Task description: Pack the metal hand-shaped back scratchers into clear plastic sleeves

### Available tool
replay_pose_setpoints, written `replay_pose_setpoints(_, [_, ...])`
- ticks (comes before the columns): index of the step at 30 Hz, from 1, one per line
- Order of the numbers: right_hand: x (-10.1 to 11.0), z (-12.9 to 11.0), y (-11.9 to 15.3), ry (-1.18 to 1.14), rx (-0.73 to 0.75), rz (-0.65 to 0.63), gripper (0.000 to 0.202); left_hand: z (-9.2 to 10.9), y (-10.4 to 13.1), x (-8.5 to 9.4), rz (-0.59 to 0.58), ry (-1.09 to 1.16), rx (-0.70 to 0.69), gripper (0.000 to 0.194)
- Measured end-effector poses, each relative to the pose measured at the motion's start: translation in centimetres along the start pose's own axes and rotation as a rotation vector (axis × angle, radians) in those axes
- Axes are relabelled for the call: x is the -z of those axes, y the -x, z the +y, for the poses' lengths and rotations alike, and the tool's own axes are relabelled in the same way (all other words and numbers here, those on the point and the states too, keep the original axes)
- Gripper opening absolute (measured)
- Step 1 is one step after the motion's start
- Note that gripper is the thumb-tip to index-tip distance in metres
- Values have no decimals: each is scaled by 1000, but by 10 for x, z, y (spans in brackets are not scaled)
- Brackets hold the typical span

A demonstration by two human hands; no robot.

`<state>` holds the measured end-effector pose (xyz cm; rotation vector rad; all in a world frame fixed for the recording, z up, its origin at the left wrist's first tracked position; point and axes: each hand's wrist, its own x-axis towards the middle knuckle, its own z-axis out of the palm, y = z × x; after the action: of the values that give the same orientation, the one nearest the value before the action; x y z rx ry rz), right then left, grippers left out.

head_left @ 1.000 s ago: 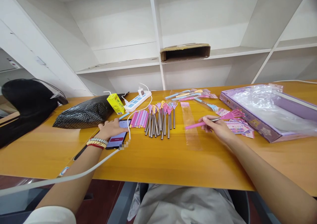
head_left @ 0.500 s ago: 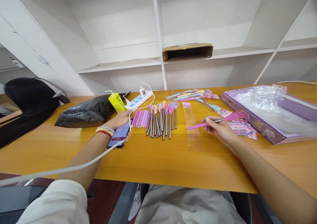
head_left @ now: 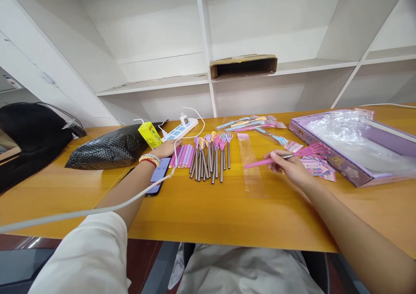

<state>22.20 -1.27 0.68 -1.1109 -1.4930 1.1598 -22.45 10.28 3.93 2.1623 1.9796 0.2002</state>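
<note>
My right hand [head_left: 287, 166] is closed around a pink back scratcher [head_left: 316, 150], with a hand-shaped head, metal shaft and pink grip. Its grip end lies over a clear plastic sleeve [head_left: 248, 164] on the table. My left hand [head_left: 165, 148] reaches across the phone [head_left: 157, 177], fingers stretched towards several pink and purple grip tubes [head_left: 185, 155]. A white cable [head_left: 174, 166] passes at its fingertips; whether they touch it I cannot tell. Right of the tubes, several metal back scratchers [head_left: 208, 159] with coloured heads lie in a row.
Packed back scratchers [head_left: 247, 122] lie at the back, with printed cards [head_left: 320, 168] beside a purple box [head_left: 351, 172] on the right. At left are a black wrapped parcel [head_left: 104, 148], a yellow drink carton [head_left: 149, 134] and a power strip [head_left: 182, 129]. A cardboard box [head_left: 243, 66] sits on the shelf.
My left hand has moved right, closer to the grip tubes, and the white cable beside it has shifted right. My right hand keeps hold of the pink back scratcher almost in place.
</note>
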Motion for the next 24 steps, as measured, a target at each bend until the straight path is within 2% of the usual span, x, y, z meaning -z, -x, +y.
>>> replay_pose_setpoints(5, [0,-1,0,0,-13,4,37,-1,3,5,-7,-57,-4,52])
replay_pose_setpoints(14, [-3,-3,0,-19,-1,-2,37,2,8,4,24,-165,63,44])
replay_pose_setpoints(24, [-2,-3,1,20,-3,-3,39,9,6,8,12,-175,46,36])
